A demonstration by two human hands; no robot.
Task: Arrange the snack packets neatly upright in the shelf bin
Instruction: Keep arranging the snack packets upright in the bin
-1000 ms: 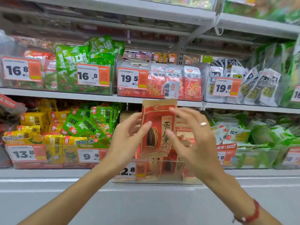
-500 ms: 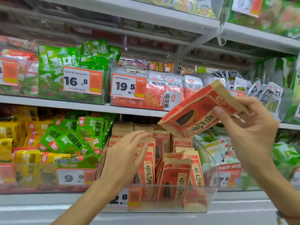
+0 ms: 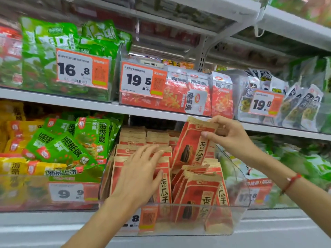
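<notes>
A clear plastic shelf bin (image 3: 240, 208) on the lower shelf holds several red-and-brown seed packets (image 3: 198, 192) standing in rows. My right hand (image 3: 231, 135) pinches the top of one red packet (image 3: 189, 145), held nearly upright above the bin's right rows. My left hand (image 3: 138, 174) lies flat with spread fingers against the fronts of the left-hand packets, holding nothing.
Green and yellow packets (image 3: 71, 145) fill the bin to the left. A bin of green bags (image 3: 293, 161) stands to the right. The upper shelf (image 3: 59, 100) just above carries more bins with price tags (image 3: 141, 79). A white ledge (image 3: 268, 228) runs below the bin.
My right hand has brought the packet down from a raised, tilted hold to nearly upright over the bin. My left hand has moved forward onto the left packets. The camera has moved closer.
</notes>
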